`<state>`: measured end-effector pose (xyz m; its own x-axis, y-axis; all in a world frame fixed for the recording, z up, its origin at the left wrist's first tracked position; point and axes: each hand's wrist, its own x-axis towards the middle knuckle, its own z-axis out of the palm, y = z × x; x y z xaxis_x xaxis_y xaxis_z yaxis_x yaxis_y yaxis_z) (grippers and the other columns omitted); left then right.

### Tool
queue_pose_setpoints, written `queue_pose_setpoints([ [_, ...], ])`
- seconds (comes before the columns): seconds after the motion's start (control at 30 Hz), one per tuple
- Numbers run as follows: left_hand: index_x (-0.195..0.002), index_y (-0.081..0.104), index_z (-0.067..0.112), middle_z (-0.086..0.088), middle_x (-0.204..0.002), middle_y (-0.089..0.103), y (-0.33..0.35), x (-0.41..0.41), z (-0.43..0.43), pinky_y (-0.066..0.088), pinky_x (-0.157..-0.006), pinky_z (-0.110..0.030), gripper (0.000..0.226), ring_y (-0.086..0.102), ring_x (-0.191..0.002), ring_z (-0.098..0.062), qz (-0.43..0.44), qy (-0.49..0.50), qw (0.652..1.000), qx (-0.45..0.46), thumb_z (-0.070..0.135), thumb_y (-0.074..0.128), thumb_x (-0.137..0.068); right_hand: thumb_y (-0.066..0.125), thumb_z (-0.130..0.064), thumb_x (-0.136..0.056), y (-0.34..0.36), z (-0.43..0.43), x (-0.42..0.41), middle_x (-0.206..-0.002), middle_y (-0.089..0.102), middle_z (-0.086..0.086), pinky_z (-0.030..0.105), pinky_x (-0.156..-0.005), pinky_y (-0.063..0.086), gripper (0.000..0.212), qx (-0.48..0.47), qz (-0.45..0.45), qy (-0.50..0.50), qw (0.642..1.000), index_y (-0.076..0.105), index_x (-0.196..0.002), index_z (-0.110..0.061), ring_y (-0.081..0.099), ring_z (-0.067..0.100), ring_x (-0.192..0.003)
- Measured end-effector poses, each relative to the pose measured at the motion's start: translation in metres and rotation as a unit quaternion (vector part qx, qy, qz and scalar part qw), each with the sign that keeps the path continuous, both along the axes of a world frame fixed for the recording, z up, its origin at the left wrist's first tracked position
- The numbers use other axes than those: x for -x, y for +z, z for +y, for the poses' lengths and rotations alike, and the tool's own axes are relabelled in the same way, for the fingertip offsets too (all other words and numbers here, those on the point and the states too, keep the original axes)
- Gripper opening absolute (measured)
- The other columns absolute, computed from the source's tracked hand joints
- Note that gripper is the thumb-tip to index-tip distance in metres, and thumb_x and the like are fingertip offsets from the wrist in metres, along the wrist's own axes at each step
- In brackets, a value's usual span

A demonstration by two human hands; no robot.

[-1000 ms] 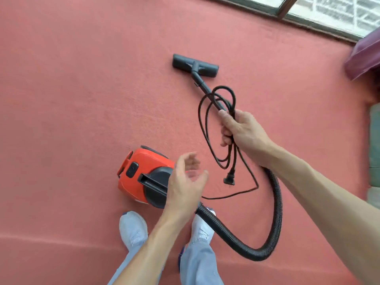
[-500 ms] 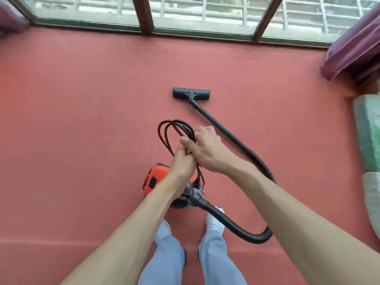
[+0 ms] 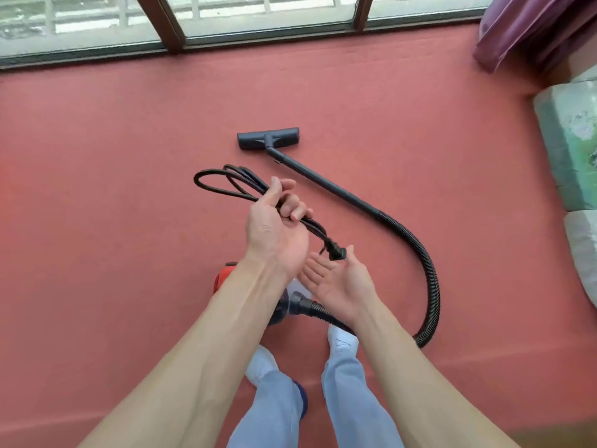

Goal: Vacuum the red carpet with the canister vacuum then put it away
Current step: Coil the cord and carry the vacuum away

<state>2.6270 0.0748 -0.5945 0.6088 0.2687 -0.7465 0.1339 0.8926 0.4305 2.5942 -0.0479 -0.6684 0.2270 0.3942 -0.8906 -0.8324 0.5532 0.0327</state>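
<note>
At frame centre the left hand [image 3: 274, 234] grips the coiled power cord [image 3: 226, 182]. The bundle slants from upper left down to its plug [image 3: 336, 253], just above the right hand [image 3: 339, 282], spread palm-up and empty. The canister vacuum [image 3: 223, 279] sits on the red carpet [image 3: 97, 189] under both hands, mostly hidden by the left forearm.

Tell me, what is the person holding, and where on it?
The left hand grips the coiled power cord around its middle; the right hand holds nothing.
</note>
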Motion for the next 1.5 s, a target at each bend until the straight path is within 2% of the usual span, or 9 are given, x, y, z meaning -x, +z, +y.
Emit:
queue_pose_setpoints([
  [0.13, -0.073, 0.052, 0.014, 0.006, -0.053, 0.024, 0.009, -0.006, 0.021, 0.029, -0.066, -0.027, 0.035, 0.023, -0.048, -0.010, -0.029, 0.003, 1.000, 0.006, 0.024, 0.041, -0.105, 0.041, -0.050, -0.101, 0.002, 0.016, -0.039, -0.106, 0.066, 0.028, 0.045, -0.086, 0.057, 0.069, -0.045, -0.019, -0.032, 0.998, 0.051, -0.118, 0.016, 0.069, 0.036, -0.093],
  [0.3, -0.075, 0.054, 0.012, 0.004, -0.057, 0.022, 0.026, -0.014, 0.030, 0.030, -0.066, -0.028, 0.033, 0.020, -0.053, -0.011, -0.065, -0.001, 0.997, 0.043, 0.023, 0.041, -0.103, 0.056, -0.012, -0.096, 0.014, 0.042, -0.077, -0.087, 0.061, 0.017, 0.029, -0.056, 0.059, 0.023, 0.048, -0.064, 0.028, 0.996, 0.053, -0.114, 0.002, 0.058, 0.022, -0.068],
  [0.43, -0.078, 0.056, 0.010, 0.003, -0.061, 0.021, 0.031, -0.023, 0.039, 0.032, -0.067, -0.027, 0.031, 0.021, -0.053, -0.012, -0.084, -0.002, 0.994, 0.062, 0.022, 0.041, -0.102, 0.054, -0.003, -0.093, 0.019, 0.039, -0.097, -0.076, 0.062, 0.012, 0.028, -0.054, 0.055, 0.008, 0.091, -0.117, 0.099, 0.984, 0.058, -0.100, -0.002, 0.056, 0.018, -0.063],
  [0.6, -0.081, 0.056, 0.010, 0.003, -0.062, 0.020, 0.026, -0.020, 0.039, 0.034, -0.063, -0.027, 0.028, 0.022, -0.050, -0.012, -0.050, 0.010, 0.995, 0.081, 0.020, 0.041, -0.103, 0.048, -0.004, -0.097, 0.022, 0.026, -0.100, -0.058, 0.064, 0.004, 0.023, -0.050, 0.055, 0.020, 0.107, -0.157, 0.136, 0.972, 0.057, -0.080, -0.009, 0.061, 0.012, -0.049],
  [0.77, -0.078, 0.056, 0.009, 0.003, -0.064, 0.018, 0.045, -0.014, 0.048, 0.034, -0.061, -0.027, 0.029, 0.019, -0.053, -0.012, -0.087, 0.012, 0.993, 0.075, 0.020, 0.042, -0.101, 0.052, -0.004, -0.094, 0.029, 0.034, -0.092, -0.069, 0.062, 0.005, 0.025, -0.061, 0.055, 0.018, 0.066, -0.171, 0.107, 0.977, 0.063, -0.080, -0.007, 0.058, 0.013, -0.059],
  [1.07, -0.077, 0.056, 0.009, 0.003, -0.059, 0.020, 0.092, -0.016, 0.085, 0.033, -0.060, -0.027, 0.029, 0.020, -0.051, -0.012, -0.144, 0.023, 0.989, 0.036, 0.020, 0.042, -0.100, 0.054, -0.005, -0.095, 0.071, 0.083, -0.096, -0.079, 0.058, 0.011, 0.027, -0.049, 0.052, 0.017, 0.000, -0.176, 0.087, 0.981, 0.058, -0.079, -0.006, 0.055, 0.019, -0.069],
  [1.3, -0.079, 0.056, 0.009, 0.004, -0.054, 0.023, 0.063, 0.011, 0.093, 0.033, -0.064, -0.026, 0.029, 0.023, -0.046, -0.011, -0.072, 0.071, 0.994, 0.046, 0.021, 0.043, -0.102, 0.057, -0.013, -0.097, 0.048, 0.092, -0.074, -0.065, 0.065, 0.005, 0.026, -0.059, 0.055, 0.013, 0.065, -0.180, 0.138, 0.972, 0.060, -0.086, -0.006, 0.061, 0.015, -0.055],
  [1.4, -0.079, 0.053, 0.011, 0.005, -0.051, 0.023, 0.045, 0.029, 0.083, 0.031, -0.060, -0.026, 0.031, 0.023, -0.043, -0.010, -0.019, 0.007, 1.000, -0.008, 0.023, 0.040, -0.104, 0.051, -0.014, -0.101, 0.028, 0.086, -0.047, -0.062, 0.066, 0.005, 0.024, -0.052, 0.052, 0.016, 0.076, -0.161, 0.226, 0.958, 0.059, -0.090, -0.005, 0.061, 0.016, -0.054],
  [1.5, -0.079, 0.053, 0.011, 0.007, -0.047, 0.021, 0.028, 0.050, 0.081, 0.032, -0.050, -0.023, 0.033, 0.023, -0.038, -0.007, 0.045, -0.093, 0.992, -0.077, 0.026, 0.040, -0.106, 0.048, -0.013, -0.101, 0.005, 0.080, -0.022, -0.076, 0.067, 0.007, 0.027, -0.067, 0.052, 0.015, 0.075, -0.141, 0.284, 0.945, 0.058, -0.093, -0.006, 0.064, 0.019, -0.070],
])
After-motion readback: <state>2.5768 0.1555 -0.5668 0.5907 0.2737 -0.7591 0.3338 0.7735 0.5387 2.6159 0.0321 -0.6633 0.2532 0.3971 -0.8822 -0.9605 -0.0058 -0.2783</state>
